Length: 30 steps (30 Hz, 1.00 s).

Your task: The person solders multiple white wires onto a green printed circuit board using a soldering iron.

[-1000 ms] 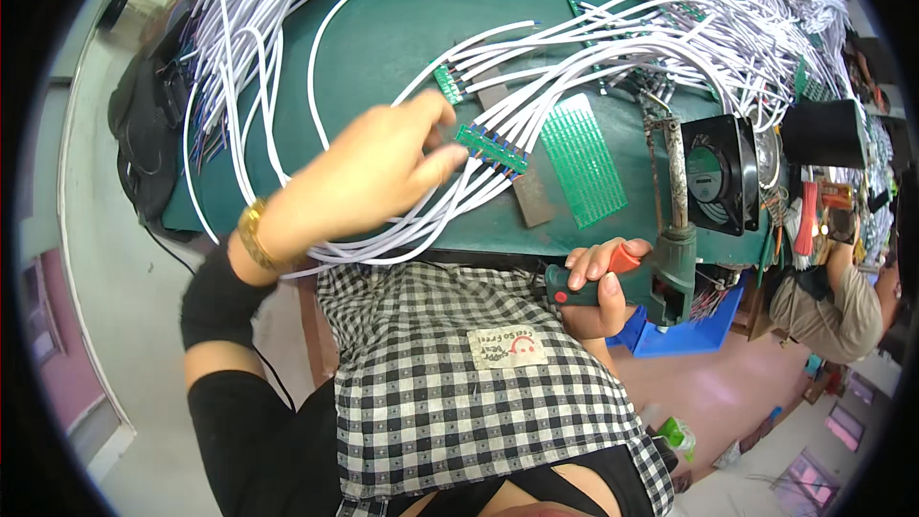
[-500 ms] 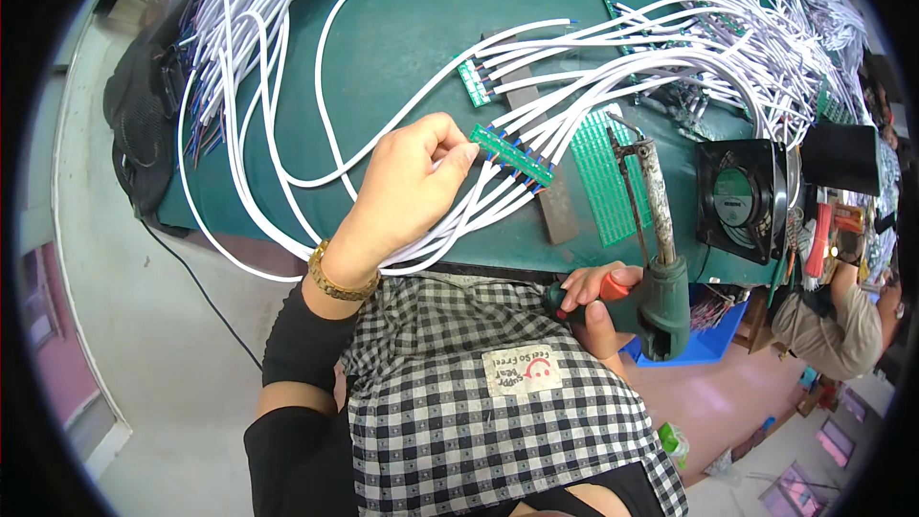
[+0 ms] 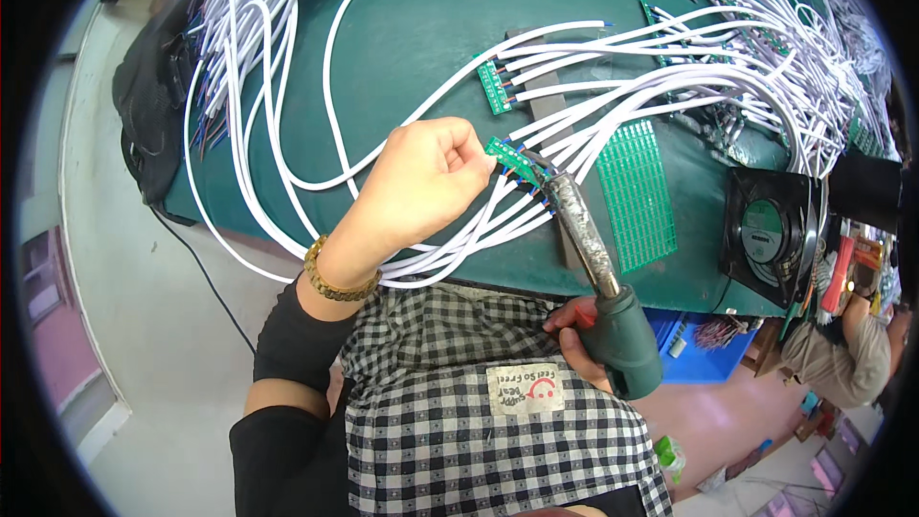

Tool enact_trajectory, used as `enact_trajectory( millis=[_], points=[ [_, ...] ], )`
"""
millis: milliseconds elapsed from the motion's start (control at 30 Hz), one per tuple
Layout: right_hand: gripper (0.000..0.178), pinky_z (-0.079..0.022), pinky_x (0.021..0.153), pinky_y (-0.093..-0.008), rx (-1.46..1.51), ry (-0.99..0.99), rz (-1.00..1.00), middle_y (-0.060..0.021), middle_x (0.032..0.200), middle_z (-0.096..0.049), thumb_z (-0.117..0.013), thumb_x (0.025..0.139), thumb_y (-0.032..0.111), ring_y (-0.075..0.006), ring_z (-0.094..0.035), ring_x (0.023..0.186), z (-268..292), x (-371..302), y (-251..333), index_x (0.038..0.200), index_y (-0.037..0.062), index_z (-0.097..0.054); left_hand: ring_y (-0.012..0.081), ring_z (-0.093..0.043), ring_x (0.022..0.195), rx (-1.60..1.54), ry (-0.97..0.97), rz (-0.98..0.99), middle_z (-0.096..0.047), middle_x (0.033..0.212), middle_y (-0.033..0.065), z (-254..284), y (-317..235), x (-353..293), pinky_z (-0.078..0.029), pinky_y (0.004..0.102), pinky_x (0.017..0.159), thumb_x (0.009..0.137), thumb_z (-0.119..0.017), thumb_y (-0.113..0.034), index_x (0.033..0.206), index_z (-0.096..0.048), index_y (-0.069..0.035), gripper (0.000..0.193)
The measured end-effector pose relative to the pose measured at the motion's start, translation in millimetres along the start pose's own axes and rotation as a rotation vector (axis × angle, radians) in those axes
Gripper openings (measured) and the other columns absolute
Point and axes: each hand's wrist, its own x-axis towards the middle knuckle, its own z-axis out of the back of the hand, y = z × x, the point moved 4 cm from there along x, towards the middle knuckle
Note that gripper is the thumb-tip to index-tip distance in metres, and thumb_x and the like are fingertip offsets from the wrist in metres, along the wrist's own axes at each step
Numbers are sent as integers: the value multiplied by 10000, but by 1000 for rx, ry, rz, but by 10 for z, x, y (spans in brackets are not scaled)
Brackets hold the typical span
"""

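Between thumb and fingers, my left hand (image 3: 426,177) pinches the left end of a narrow green circuit board (image 3: 505,152). White cables (image 3: 474,228) with blue and brown wire ends meet the board along both long sides. My right hand (image 3: 577,345) is wrapped around a green-bodied soldering gun (image 3: 619,340) with an orange-red trigger. Its metal barrel (image 3: 582,225) slants up to the left, and the tip lies over the right part of the board, hiding it. Whether the tip touches a joint, I cannot tell. A second small board (image 3: 494,86) with cables rests just beyond.
A dark bar (image 3: 546,105) lies under the cables on the green table (image 3: 421,24). To the right are a green board panel (image 3: 637,196) and a black fan (image 3: 766,230). Cable bundles (image 3: 258,19) fill the far left and far right. Another person (image 3: 842,349) sits at right.
The soldering gun has swung left, bringing its tip from beside the board onto the board's right part. My left hand keeps its pinch on the board. The whole view has shifted slightly.
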Motion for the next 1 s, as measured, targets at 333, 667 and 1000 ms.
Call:
enact_trajectory(
  millis=[333,667,1000],
  points=[
    [185,-512,629,-292,144,-74,-69,-61,763,-593,-623,791,21,-166,-622,693,-48,-13,30,955,41,-539,15,-463,489,-291,71,-91,-525,607,-34,56,125,-103,-395,164,443,877,-637,-170,773,-583,-6,201],
    [75,-482,570,-277,-105,-48,-38,-53,684,-626,-634,733,37,-137,-597,609,-47,69,73,802,37,-603,27,-485,485,-308,33,-123,-569,616,4,69,110,-113,-393,164,438,873,-606,-110,802,-621,30,157],
    [215,-441,668,-251,-383,257,118,-64,848,-602,-506,833,-59,-111,-541,728,-90,104,184,1017,38,-565,22,-442,430,-317,-58,-75,-539,551,0,42,112,-108,-341,165,383,887,-583,-111,761,-603,18,181]
  ],
)
